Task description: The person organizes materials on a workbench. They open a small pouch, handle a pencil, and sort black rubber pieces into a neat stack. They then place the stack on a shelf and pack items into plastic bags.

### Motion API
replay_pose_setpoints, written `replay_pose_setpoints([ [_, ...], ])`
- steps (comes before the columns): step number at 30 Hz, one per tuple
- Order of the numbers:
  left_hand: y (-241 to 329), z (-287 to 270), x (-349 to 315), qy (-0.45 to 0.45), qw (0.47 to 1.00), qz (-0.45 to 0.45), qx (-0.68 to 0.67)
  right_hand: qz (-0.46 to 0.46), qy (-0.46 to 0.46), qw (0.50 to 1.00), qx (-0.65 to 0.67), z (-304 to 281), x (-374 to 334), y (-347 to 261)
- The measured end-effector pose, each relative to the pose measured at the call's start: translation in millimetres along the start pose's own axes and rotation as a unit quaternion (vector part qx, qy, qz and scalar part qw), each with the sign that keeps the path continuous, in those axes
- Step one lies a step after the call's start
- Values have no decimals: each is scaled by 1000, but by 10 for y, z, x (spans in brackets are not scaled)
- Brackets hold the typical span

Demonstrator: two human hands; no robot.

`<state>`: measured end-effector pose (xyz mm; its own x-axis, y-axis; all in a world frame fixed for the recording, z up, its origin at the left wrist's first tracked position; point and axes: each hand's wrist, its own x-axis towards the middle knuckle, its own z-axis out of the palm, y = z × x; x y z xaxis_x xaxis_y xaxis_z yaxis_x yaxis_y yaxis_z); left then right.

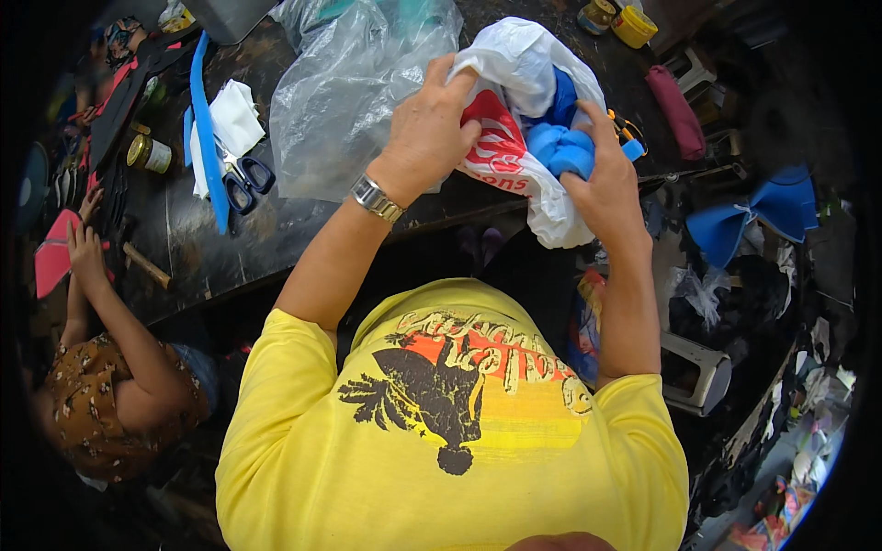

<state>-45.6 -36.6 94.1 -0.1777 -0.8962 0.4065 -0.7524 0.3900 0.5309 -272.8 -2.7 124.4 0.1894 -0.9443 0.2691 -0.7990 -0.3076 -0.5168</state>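
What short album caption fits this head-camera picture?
Two hands, left hand and right hand, hold a white plastic bag of blue foam pieces over a dark worktable.

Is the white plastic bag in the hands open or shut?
Open: the left hand and right hand spread the white plastic bag, showing blue pieces inside.

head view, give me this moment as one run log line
left hand: grips white plastic bag | right hand: holds blue foam pieces at bag mouth | scissors on dark table
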Motion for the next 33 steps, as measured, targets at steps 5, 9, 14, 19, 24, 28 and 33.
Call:
replay_pose_setpoints([
  [5,-65,-122,86,13,988,69,-137,-94,-58,990,-88,-184,-48,-21],
  [9,-92,-190,94,-12,964,93,-249,-189,-169,955,-153,-115,-29,-83],
  [14,-198,-201,-92,12,968,78,-238,-176,-219,948,-150,54,72,-93],
  [19,-283,-351,-264,40,963,-29,-263,-110,-184,973,-83,56,151,-89],
  [24,2,-275,-307,164,947,249,-116,-150,-205,961,-106,152,237,-128],
  [28,157,-42,-149,-95,972,191,-102,-84,-220,962,-137,142,413,-20],
  [33,-151,-28,78,-167,983,1,74,16,-233,965,-118,-4,529,220],
])
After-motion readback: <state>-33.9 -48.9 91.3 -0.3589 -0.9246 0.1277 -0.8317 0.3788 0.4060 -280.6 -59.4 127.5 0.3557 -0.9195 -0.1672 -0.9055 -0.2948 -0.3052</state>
